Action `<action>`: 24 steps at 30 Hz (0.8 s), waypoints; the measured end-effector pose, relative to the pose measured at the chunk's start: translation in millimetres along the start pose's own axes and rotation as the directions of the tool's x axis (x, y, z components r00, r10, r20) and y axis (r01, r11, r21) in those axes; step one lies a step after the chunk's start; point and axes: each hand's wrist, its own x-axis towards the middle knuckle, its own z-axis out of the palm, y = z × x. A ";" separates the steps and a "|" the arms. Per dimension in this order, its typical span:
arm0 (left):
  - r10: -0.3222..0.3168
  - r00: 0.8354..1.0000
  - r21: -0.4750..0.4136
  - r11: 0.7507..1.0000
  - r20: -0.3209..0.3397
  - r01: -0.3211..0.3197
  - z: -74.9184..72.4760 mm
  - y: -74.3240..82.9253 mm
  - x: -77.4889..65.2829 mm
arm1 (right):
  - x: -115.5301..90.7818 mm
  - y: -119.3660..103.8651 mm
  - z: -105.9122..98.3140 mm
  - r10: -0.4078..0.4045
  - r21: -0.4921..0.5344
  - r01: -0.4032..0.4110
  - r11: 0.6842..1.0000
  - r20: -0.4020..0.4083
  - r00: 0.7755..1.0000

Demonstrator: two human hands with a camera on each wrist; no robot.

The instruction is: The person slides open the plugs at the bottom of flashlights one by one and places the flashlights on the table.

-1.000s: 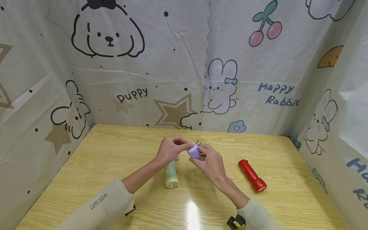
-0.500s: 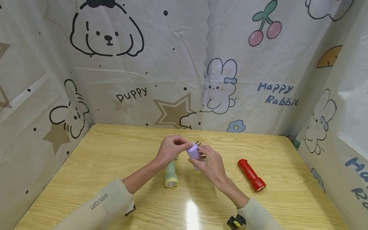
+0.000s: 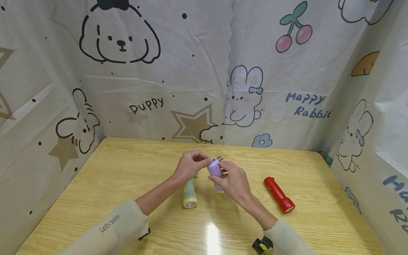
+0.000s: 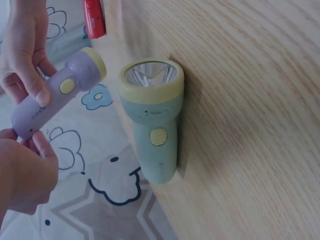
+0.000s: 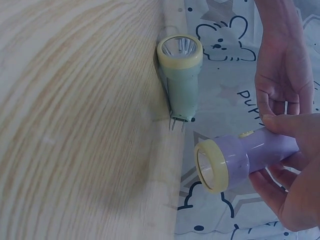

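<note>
Above the table, a purple flashlight (image 3: pixel 215 170) with a cream head and a cream button is held between both hands. My right hand (image 3: pixel 235 180) grips its body, thumb on one side and fingers on the other. At the tail end, where two metal prongs (image 3: pixel 219 158) stick out, my left hand (image 3: pixel 190 165) pinches it with thumb and fingertips. The cream-rimmed head (image 5: pixel 212 165) shows in the right wrist view, pointing away from the left hand. Below the left hand lies a green flashlight (image 3: pixel 190 193) with a yellow head, its lens facing the near side.
To the right of the hands, a red flashlight (image 3: pixel 278 194) lies slanted on the wooden table (image 3: pixel 127 170). Printed cloth (image 3: pixel 153 81) walls in the back and both sides. A dark strap device (image 3: pixel 262 245) sits by the right cuff.
The purple flashlight has turned in the hands, so more of its length now shows below the right thumb. Both hands stay in nearly the same place; the other flashlights have not moved.
</note>
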 end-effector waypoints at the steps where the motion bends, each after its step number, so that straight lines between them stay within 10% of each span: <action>1: -0.002 1.000 0.001 1.000 0.003 0.002 0.2 0.1 0.1 | 0.0 0.0 -0.4 0.001 -0.001 -0.001 1.000 0.001 1.000; 24: -0.094 0.996 0.015 0.995 0.000 0.094 6.7 3.5 1.7 | 0.0 4.4 -5.3 0.067 -0.007 -0.067 0.998 0.062 0.996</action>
